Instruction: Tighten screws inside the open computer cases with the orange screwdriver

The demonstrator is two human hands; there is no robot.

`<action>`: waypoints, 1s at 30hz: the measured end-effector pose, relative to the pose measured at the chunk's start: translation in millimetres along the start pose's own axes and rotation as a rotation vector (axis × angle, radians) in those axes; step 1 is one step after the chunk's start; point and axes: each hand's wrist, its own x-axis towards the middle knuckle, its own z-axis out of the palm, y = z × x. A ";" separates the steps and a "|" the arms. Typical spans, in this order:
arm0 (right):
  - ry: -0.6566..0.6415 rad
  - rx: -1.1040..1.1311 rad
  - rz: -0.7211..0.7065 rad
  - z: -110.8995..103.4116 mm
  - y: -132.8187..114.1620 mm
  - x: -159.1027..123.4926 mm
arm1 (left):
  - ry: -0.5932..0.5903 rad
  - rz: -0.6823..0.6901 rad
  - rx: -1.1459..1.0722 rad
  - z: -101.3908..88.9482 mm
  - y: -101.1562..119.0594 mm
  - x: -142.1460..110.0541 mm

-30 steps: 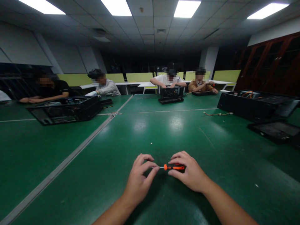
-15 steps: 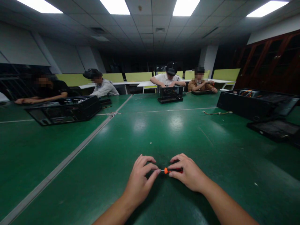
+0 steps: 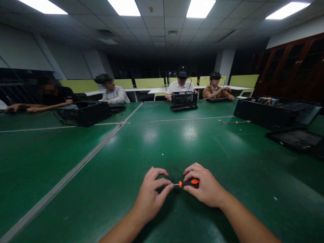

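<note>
A small screwdriver (image 3: 188,183) with an orange and black handle lies level between my hands, just above the green table (image 3: 177,141). My right hand (image 3: 204,185) is closed round its handle. My left hand (image 3: 152,195) pinches the thin metal tip with finger and thumb. Both forearms come in from the bottom edge.
Open black computer cases stand at the left (image 3: 83,113), far middle (image 3: 184,100) and right (image 3: 275,113), with a black side panel (image 3: 295,140) lying flat at the right. A loose cable (image 3: 234,122) lies near it. Several people sit along the far side.
My hands have barely moved; the screwdriver has turned a little in my fingers. The person at the far left has tipped the left computer case up and pulled it closer.
</note>
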 end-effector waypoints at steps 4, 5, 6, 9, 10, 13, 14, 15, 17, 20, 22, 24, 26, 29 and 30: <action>-0.007 -0.026 -0.056 -4.2 -1.6 -1.1 | -0.138 -0.003 -0.011 4.3 0.0 1.0; -0.016 -0.028 -0.058 -4.2 -1.1 -1.3 | -0.144 -0.002 -0.010 5.1 -0.2 1.0; -0.022 -0.026 -0.051 -3.9 -0.3 -1.3 | -0.133 -0.001 -0.006 5.5 -0.7 0.8; -0.049 -0.044 0.007 -1.3 3.9 -1.6 | -0.074 0.017 0.016 5.6 -2.3 -0.5; -0.069 -0.055 0.029 -0.2 5.5 -1.8 | -0.057 0.024 0.023 5.4 -2.7 -0.9; -0.126 -0.075 0.069 2.6 9.7 -2.2 | -0.036 0.036 0.039 4.8 -2.7 -1.6; -0.133 -0.077 0.074 3.1 10.4 -2.2 | -0.038 0.034 0.041 4.7 -2.4 -1.6; -0.130 -0.080 0.076 3.4 10.5 -2.3 | -0.043 0.029 0.041 4.7 -2.1 -1.4; -0.112 -0.087 0.072 3.0 9.2 -2.4 | -0.069 0.013 0.038 5.1 -1.5 -0.9; -0.075 -0.085 0.051 1.1 5.1 -2.6 | -0.141 -0.014 0.021 6.6 -1.6 -0.1; -0.053 -0.079 0.038 0.2 3.3 -2.8 | -0.158 -0.021 0.011 7.4 -2.2 0.2; -0.042 -0.077 0.046 0.3 3.8 -3.1 | -0.128 -0.019 0.008 7.3 -2.7 0.0; -0.059 -0.075 0.069 1.3 5.8 -3.2 | -0.091 -0.012 0.013 6.4 -2.8 -0.3; -0.099 -0.074 0.088 2.5 8.6 -3.1 | -0.078 -0.005 0.020 5.0 -2.4 -0.6; -0.102 -0.075 0.085 2.4 8.6 -2.9 | -0.085 -0.007 0.022 5.0 -2.1 -0.6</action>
